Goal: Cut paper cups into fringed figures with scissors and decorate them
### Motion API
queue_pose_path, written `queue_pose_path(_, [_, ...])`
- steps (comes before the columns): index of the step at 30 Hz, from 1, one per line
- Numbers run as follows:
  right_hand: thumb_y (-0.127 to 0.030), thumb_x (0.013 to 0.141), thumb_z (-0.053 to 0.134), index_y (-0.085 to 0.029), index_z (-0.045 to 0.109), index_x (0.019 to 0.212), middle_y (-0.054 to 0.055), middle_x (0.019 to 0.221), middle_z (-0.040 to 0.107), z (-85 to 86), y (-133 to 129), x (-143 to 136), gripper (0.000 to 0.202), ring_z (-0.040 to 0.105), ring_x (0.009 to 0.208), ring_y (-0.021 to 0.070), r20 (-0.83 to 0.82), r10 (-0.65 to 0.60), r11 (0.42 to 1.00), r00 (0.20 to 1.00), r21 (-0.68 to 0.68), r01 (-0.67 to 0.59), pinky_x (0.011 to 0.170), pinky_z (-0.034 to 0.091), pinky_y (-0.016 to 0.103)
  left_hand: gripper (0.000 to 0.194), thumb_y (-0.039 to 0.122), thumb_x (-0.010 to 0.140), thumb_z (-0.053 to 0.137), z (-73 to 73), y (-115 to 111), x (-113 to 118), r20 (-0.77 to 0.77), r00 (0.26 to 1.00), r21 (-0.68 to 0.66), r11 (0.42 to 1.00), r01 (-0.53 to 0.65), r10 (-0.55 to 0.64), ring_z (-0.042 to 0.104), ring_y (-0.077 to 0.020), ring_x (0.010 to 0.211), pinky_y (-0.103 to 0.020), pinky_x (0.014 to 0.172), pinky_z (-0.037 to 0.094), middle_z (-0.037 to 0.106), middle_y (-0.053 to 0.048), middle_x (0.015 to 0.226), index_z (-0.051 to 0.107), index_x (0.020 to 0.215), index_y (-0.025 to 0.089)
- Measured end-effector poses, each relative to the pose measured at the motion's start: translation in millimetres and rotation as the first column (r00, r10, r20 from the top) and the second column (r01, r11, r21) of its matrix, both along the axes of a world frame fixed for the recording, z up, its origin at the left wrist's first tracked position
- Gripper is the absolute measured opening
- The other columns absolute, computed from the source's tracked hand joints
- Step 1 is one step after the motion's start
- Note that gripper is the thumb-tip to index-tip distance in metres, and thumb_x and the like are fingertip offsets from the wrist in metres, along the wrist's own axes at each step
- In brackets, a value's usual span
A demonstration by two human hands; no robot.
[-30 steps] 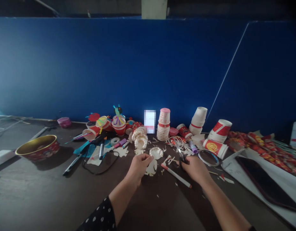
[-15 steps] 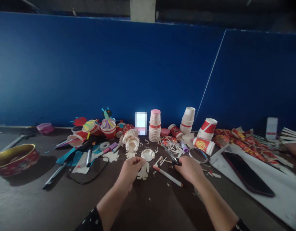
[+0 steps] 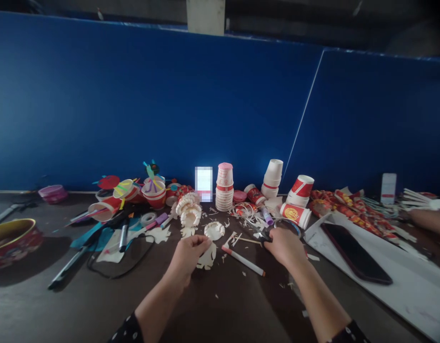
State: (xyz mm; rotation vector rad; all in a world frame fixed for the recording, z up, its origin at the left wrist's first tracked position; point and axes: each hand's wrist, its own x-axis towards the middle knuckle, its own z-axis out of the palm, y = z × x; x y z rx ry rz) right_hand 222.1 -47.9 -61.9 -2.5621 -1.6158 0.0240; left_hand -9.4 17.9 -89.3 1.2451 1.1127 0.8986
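Note:
My left hand [image 3: 191, 250] is closed in a pinch beside a flat white paper cutout [image 3: 207, 257]; what lies between its fingertips is too small to make out. Just beyond the fingertips sits a white scalloped paper ring [image 3: 215, 231]. My right hand [image 3: 284, 243] is wrapped around the dark handles of the scissors [image 3: 265, 234], their blades pointing away to the left among paper scraps. Between my hands lies a white marker with a red cap [image 3: 244, 260]. Ruffled white paper pieces [image 3: 189, 213] stand behind my left hand.
Stacked cups [image 3: 225, 188] stand near the blue wall [image 3: 170, 95]. Decorated cups [image 3: 155, 193] and a patterned bowl [image 3: 18, 245] are on the left. A phone [image 3: 355, 252] rests on a white tray [image 3: 413, 295]. Another person's hand [image 3: 425, 221] is at far right.
The view has shifted, so the objects sit slightly further left. My right hand has moved rightward relative to the marker, with the scissors, whose blades now show less clearly. My left hand remains pinched.

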Motion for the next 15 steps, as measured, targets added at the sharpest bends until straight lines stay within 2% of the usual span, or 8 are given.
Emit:
queue_pose_path(5, [-0.033,0.067,0.058,-0.020,0.065,0.073,0.007,0.074,0.067,1.0,-2.0,-3.2,0.016,0.062,0.073,0.0212,-0.009,0.039,0.999,0.999,0.011,-0.039,0.056,0.036,0.026,0.039,0.036,0.051,0.068,-2.5,0.8,-0.3,0.026,1.000,-0.020,1.000,0.013,-0.012,0.053,-0.0131,0.050,-0.024,0.050,0.040,0.060,-0.001,0.057,0.063,0.079,0.010])
queue_pose_path(11, [-0.034,0.065,0.062,-0.021,0.066,0.073,0.008,0.077,0.068,3.5,-3.0,-3.5,0.016,0.062,0.074,0.0239,-0.012,0.006,1.000,1.000,0.000,-0.006,0.056,0.038,0.027,0.039,0.033,0.053,0.067,1.5,-1.2,-0.4,0.042,0.999,-0.033,0.999,0.010,-0.009,0.054,-0.0130,0.050,-0.024,0.049,0.040,0.061,-0.001,0.056,0.061,0.083,0.009])
queue_pose_path(15, [-0.035,0.072,0.057,-0.020,0.066,0.078,0.009,0.081,0.068,3.5,-2.9,-3.3,0.018,0.063,0.078,0.0235,-0.013,0.004,1.000,1.000,0.009,-0.004,0.059,0.040,0.027,0.043,0.034,0.051,0.069,4.0,-2.4,0.1,0.042,0.999,-0.063,0.998,0.000,0.003,0.055,-0.0140,0.049,-0.026,0.050,0.042,0.062,-0.002,0.056,0.061,0.085,0.009])
